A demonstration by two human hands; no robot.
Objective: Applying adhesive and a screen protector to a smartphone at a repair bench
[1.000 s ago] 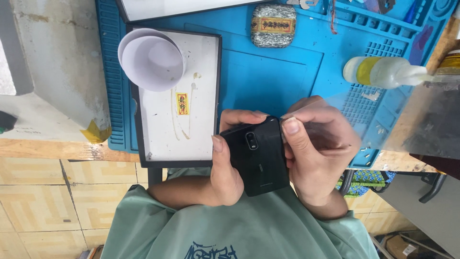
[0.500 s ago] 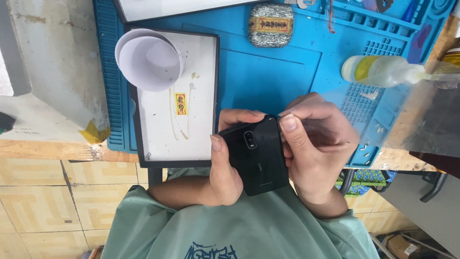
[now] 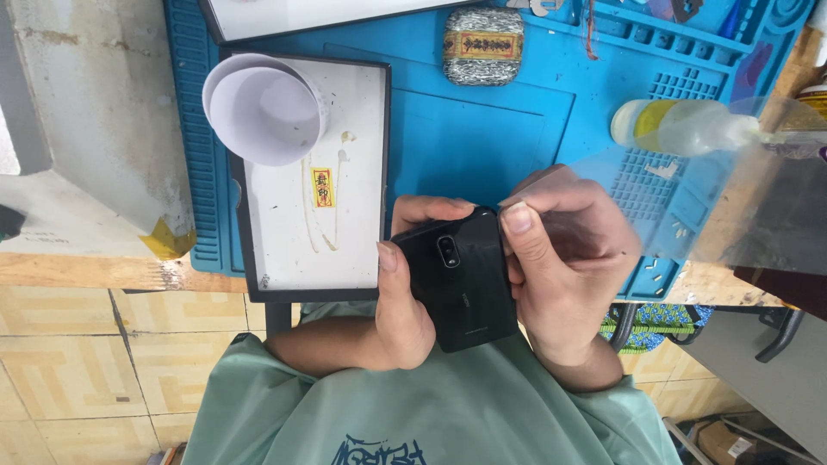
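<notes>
A black phone [image 3: 461,280] is held back side up, its camera lens facing me, just in front of my chest at the near edge of the blue work mat [image 3: 482,138]. My left hand [image 3: 401,314] grips its left edge, thumb on the back. My right hand [image 3: 564,275] is against the phone's right side, its thumb at the upper right corner. Those fingers pinch a clear plastic film [image 3: 741,215] that spreads out to the right over the mat.
A black-framed white panel [image 3: 353,215] lies left of the phone with a white cup [image 3: 263,108] on its far corner. A silvery block with a yellow label [image 3: 482,45] sits at the back. A clear squeeze bottle [image 3: 680,125] lies at the right.
Both hands and the phone stay almost in place. My right thumb has shifted slightly at the phone's upper corner.
</notes>
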